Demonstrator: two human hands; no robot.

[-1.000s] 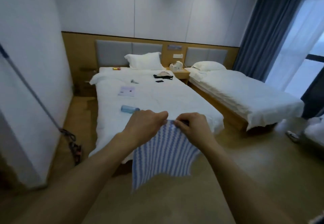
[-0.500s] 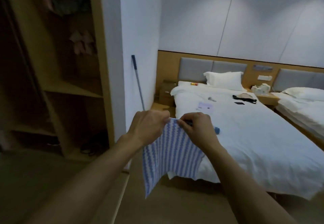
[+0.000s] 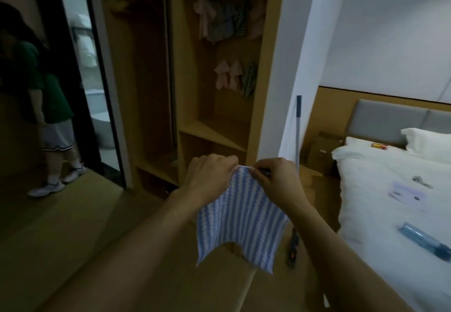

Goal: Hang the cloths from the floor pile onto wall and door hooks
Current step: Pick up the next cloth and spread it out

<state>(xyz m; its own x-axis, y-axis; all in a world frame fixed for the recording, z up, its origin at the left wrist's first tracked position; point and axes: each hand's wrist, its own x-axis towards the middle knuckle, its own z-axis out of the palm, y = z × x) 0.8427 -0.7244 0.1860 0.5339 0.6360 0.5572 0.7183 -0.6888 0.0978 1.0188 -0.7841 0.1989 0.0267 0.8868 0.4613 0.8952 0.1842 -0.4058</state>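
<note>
Wooden wardrobe (image 3: pixel 214 126) — pinched wavy-striped cloth (image 3: pixel 240 221)

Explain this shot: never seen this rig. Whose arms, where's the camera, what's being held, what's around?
No machine here: a person wears a wide-angle camera on the head, looking forward and down, so the two bare arms are their own. The left hand and right hand each pinch the top edge of a blue-and-white striped cloth, which hangs free between them. Ahead stands an open wooden wardrobe with cloths already hanging inside. On the right, a white bed carries a blue bottle and a paper. Another person stands at the far left.
</note>
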